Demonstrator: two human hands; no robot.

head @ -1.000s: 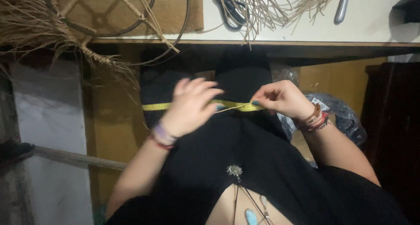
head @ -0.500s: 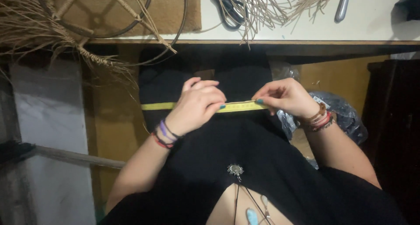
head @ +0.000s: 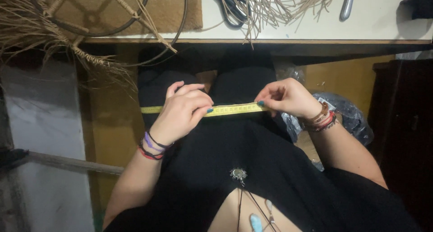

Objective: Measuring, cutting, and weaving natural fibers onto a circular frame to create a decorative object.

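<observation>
Left hand: we see our left hand curled over the yellow measuring tape, fingers folded down and the thumb tip pressing the tape against the dark fabric on our lap
Right hand: our right hand pinches the other end of the tape between thumb and fingertips, closed narrowly on it
Measuring tape: it runs level between the two hands, stretched flat across the black garment, with a short tail sticking out beyond the left hand
Wrists: we wear purple, black and red bands on the left wrist, and brown and red bracelets on the right
Beyond the hands: the pale tabletop lies farther out, its edge well apart from our fingers
On the tabletop: scissors lie beyond the right hand among loose straw fibres; a woven mat with a dark wire hoop sits beyond the left hand
Nearer than the hands: a round metal pendant hangs against the garment, closer to our body
Beside the right hand: a crumpled plastic bag lies just outside that wrist, lower down
</observation>
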